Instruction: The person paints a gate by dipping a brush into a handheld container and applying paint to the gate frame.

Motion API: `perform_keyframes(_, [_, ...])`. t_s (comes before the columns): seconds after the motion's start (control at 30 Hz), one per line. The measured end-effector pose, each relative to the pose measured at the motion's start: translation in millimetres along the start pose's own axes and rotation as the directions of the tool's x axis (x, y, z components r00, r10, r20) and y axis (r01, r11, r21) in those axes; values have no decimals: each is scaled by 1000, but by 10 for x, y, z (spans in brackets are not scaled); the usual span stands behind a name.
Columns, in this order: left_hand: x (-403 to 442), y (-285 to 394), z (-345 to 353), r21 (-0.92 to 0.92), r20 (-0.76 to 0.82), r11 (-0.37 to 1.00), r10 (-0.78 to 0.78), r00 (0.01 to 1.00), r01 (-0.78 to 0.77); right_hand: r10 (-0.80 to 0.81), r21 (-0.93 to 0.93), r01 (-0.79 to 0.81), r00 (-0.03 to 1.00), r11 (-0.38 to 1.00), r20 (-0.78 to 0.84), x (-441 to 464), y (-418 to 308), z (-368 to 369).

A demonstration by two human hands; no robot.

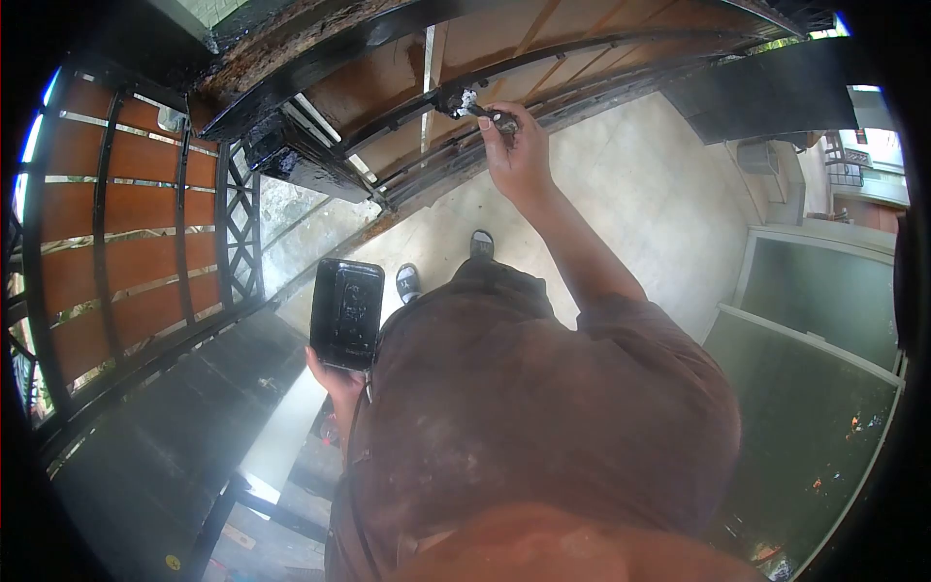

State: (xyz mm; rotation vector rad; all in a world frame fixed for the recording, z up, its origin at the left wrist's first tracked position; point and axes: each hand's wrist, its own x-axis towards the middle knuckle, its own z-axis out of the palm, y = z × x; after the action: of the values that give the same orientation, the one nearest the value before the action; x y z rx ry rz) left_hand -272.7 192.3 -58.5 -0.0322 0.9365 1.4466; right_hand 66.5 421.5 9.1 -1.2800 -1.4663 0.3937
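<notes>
1. At the far left stands a black metal frame with orange-brown panels [145, 160], upright and rigid-looking.
2. Next comes the black tray [330, 325], in front of the body on its left side, its open face toward the camera. Shiny marks inside suggest a wet coating, so the inner surface is probably slippery. It looks thin-walled, light and fairly stiff; the outside of the rim or the underside seems the cleaner place to hold it, kept level.
3. The left hand [339, 381] is closed on the tray's near end, the thumb at the corner; the fingers beneath are mostly hidden.
4. Beyond the tray, the sandalled feet [407, 283] stand on the pale floor [621, 184].
5. Farther right, a black curved bar [388, 121] crosses in front of brown boards. It looks hard and firmly fixed, glossy in places.
6. At that bar is a small dark brush-like tool [503, 122] with a whitish patch near its tip. Whether the tip touches the bar is too small to tell. It is likely light, with a stiff handle and a softer end; the handle is the part to grip, though smears could make it slick.
7. The right hand [521, 160] pinches that handle between thumb and fingers, arm stretched forward.
</notes>
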Motion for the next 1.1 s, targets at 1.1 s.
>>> perform_keyframes(1.1, [104,206,-267,-46,35,998,41,999,-40,16,30,-19,997,999,82,-295,-391,501])
